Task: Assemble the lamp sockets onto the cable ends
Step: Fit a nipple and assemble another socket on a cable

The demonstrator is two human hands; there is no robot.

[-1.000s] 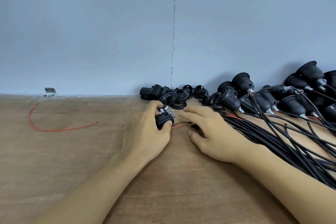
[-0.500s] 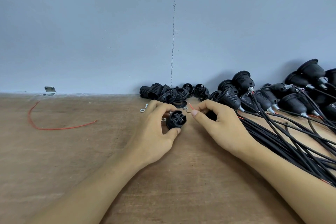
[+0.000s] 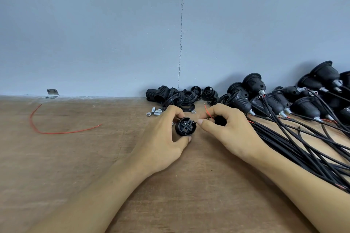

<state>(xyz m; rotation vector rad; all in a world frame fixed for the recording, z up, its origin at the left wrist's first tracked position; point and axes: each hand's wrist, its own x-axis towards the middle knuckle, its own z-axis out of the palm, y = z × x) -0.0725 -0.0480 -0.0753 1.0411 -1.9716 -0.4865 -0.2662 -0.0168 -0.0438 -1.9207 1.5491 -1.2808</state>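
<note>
Socket body (image 3: pixel 185 126): black moulded plastic, short and round. Its open face is turned toward the viewer and shows a cross-shaped partition with small terminal recesses. It sits in the left hand, over the middle of the worktop.
Left hand (image 3: pixel 161 142): fingers (image 3: pixel 175 111) curled over the socket body's rim with the thumb beneath, grasping it by the outer wall.
Right hand (image 3: pixel 229 132): thumb and forefinger pinch the cable end (image 3: pixel 207 111) just beside the socket body's right edge. A thin red lead sticks up above the knuckles.
Handling, socket body: probably light, rigid and smooth-walled. It is best taken by the rim, as here, which leaves the terminal face clear.
Handling, cable end: probably limp yet springy, with fine strands apt to splay. It is best pinched close to the tip to steer it into a recess.
Cable bundle (image 3: pixel 303 149): black sheathed cables, round and glossy, fanned across the right of the worktop. Many carry finished sockets (image 3: pixel 253 83) with metal necks.
Loose parts (image 3: pixel 181 96): black ribbed rings and shells heaped against the wall.
Metal fittings (image 3: pixel 156 112): small bright nuts and threaded tubes just behind the left hand.
Red wire (image 3: pixel 56 132): a single curved strand, well apart on the left.
Worktop (image 3: pixel 75 176): bare brown wood, matt and faintly grained.
</note>
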